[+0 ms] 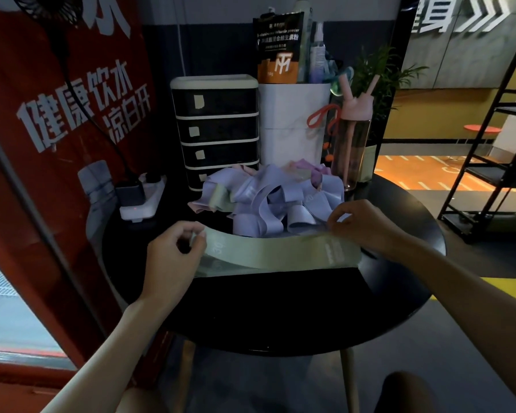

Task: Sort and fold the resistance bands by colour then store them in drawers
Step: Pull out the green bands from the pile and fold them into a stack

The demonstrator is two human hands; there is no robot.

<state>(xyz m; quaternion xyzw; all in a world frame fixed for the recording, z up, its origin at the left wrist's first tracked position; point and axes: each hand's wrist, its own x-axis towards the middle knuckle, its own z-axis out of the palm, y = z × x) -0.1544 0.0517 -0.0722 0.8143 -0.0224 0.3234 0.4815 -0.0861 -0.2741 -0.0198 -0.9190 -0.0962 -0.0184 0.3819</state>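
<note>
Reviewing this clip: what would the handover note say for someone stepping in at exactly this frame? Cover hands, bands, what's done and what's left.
Hands: the left hand pinches the left end of the green band and the right hand pinches its right end, stretching it over the table.
Things: the unsorted pile of purple, pink and green bands lies behind it, in front of the drawer unit.
Done: one green band is out of the pile. No folded bands are visible, and the drawers look closed.
Left: fold this band, sort and fold the pile, store by colour.
</note>
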